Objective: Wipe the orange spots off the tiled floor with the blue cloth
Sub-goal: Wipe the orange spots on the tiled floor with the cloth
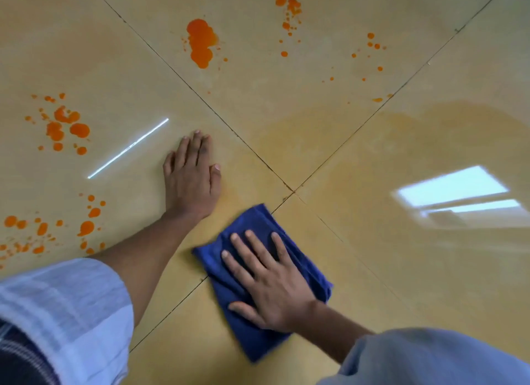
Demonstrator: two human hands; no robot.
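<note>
The blue cloth lies folded on the glossy yellow tiled floor, near where four tiles meet. My right hand presses flat on it, fingers spread. My left hand rests palm down on the bare tile to the upper left of the cloth, holding nothing. Orange spots lie in several clusters: a big blotch far ahead, small drops at the far middle and far right, a cluster at the left and another at the near left.
Dark grout lines cross just beyond the cloth. A damp, darker streaked patch spreads over the tiles right of the crossing. Bright reflections of a window and a light strip show on the floor.
</note>
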